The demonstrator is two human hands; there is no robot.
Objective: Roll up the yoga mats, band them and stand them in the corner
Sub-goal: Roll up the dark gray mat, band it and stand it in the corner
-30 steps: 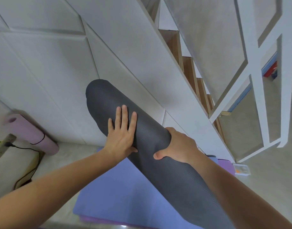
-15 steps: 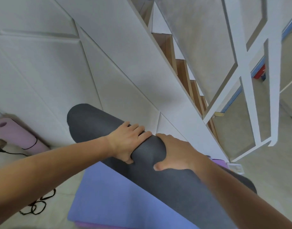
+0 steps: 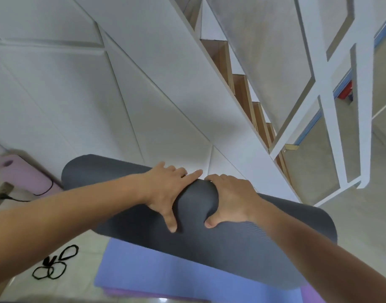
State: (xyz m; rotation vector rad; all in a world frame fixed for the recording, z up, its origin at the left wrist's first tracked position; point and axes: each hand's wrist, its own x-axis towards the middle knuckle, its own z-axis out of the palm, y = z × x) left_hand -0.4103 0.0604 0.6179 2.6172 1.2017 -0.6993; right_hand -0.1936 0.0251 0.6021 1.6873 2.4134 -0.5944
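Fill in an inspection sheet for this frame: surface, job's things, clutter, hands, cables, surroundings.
Surface: pale tiled floor.
Job's things: rolled grey mat lies across a flat blue mat, no band seen on it; a purple mat edge shows underneath. A pink rolled mat, banded in black, leans in the corner at left. Loose black bands lie on the floor.
Clutter: nothing seen.
Hands: left hand and right hand both grip the grey roll near its middle, thumbs toward the camera.
Cables: black cord plugged into a wall socket.
Surroundings: white panelled wall, wooden stairs, white railing.
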